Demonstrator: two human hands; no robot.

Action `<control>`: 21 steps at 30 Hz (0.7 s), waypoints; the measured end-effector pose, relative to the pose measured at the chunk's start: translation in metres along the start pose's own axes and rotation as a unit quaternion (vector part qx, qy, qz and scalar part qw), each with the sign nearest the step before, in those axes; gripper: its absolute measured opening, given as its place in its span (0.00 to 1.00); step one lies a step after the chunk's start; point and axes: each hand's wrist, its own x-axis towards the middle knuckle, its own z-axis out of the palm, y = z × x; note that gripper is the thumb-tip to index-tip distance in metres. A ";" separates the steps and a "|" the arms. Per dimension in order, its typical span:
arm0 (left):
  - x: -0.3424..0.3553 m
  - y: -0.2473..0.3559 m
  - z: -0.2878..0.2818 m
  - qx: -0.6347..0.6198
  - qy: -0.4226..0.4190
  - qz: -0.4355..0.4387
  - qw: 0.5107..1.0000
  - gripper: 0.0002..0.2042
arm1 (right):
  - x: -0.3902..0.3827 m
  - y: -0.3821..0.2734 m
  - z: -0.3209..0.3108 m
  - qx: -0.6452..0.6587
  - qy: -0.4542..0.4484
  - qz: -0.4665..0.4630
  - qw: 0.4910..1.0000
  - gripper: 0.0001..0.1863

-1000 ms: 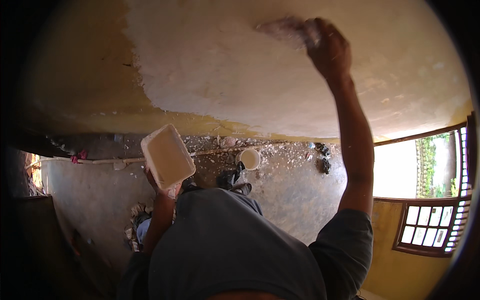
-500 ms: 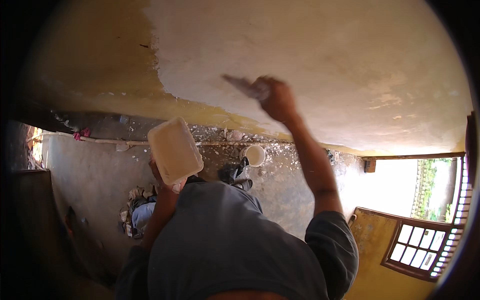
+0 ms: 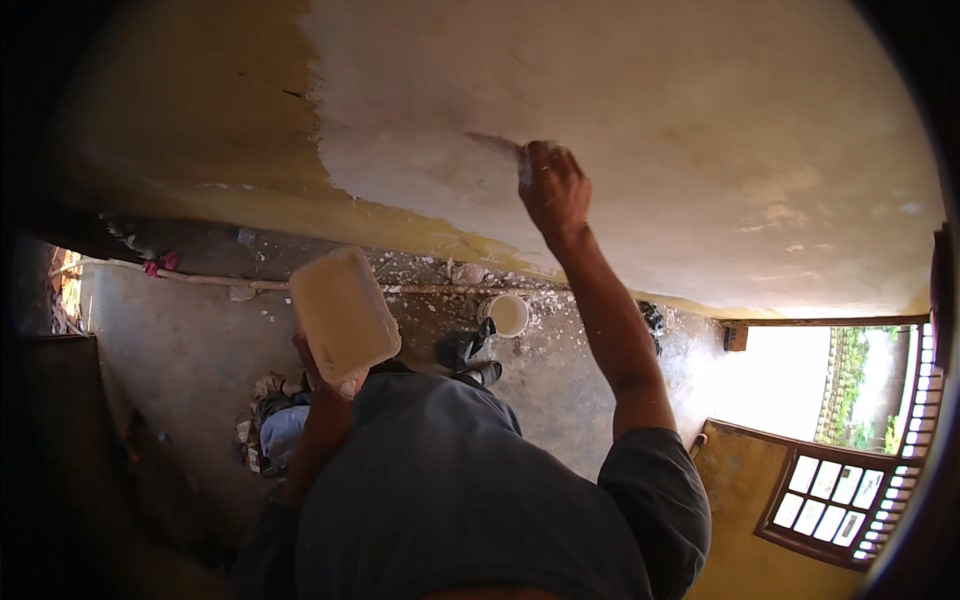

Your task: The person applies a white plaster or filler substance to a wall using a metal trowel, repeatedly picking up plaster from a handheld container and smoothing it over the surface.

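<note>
My right hand (image 3: 553, 190) is raised against the wall (image 3: 620, 90) and grips a flat putty blade (image 3: 495, 145), whose edge lies on the pale, freshly coated patch. The blade points left from my fingers. My left hand (image 3: 330, 375) is low and close to my chest, holding a cream rectangular tray (image 3: 343, 313) tilted up toward me; most of that hand is hidden behind the tray. Left of the pale patch the wall is still yellow (image 3: 190, 110).
A small white bucket (image 3: 508, 314) stands on the splattered concrete floor (image 3: 180, 330) by the wall's foot, near my shoe (image 3: 478, 372). A heap of rags (image 3: 270, 425) lies at the left. An open barred window shutter (image 3: 830, 500) is at the lower right.
My right hand has swept the blade from the upper right of the wall down and left to the middle. The tray has stayed near my chest while the view shifted.
</note>
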 end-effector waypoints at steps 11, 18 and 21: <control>0.014 0.001 0.029 -0.060 -0.010 -0.026 0.998 0.33 | 0.159 0.067 -0.231 -0.171 0.186 -0.033 0.967 0.14; 0.012 0.003 0.028 -0.081 -0.018 -0.024 0.996 0.34 | 0.103 0.036 -0.231 0.084 -0.054 0.075 0.992 0.06; 0.006 0.002 0.015 -0.082 0.012 -0.026 0.996 0.33 | 0.009 0.011 -0.096 0.109 -0.144 0.010 0.984 0.06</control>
